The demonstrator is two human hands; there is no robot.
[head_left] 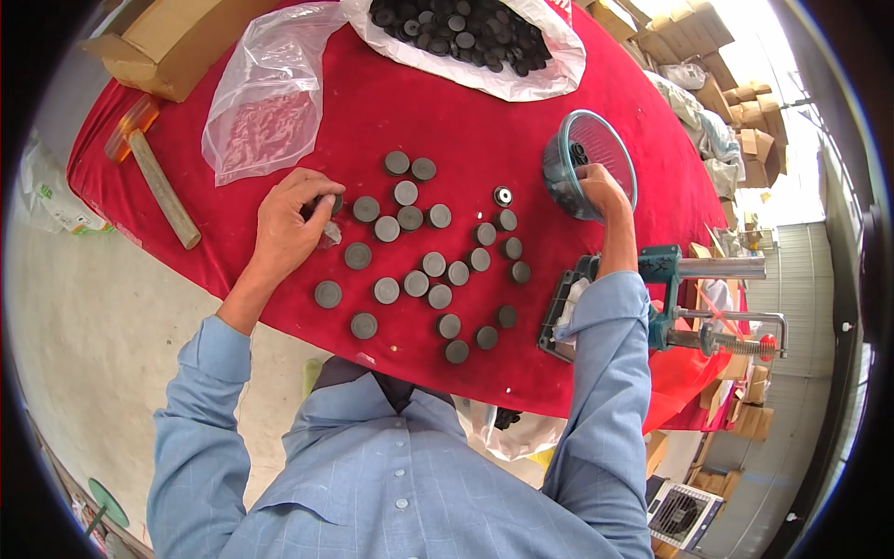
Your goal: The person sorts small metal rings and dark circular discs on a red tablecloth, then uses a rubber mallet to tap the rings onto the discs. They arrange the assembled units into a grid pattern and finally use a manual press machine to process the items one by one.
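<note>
Presently, we are holding the left hand arched, knuckles up, over the red cloth, thumb and fingers pinching a dark round cap. Rightward, squat, matte grey caps with flat circular faces are lying scattered. Farther right, we are holding the right hand inside a clear, round plastic bowl; its fingertips are hidden, so we cannot tell its grip.

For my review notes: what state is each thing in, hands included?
Left hand: fingers curled at a dark disc, grip unclear
Right hand: inside the clear bowl
Clear bowl: open, holding dark pieces
White sack: open, black pieces inside
Clear bag: lying flat
Mallet: lying down
Loose discs: spread over the red cloth
</note>
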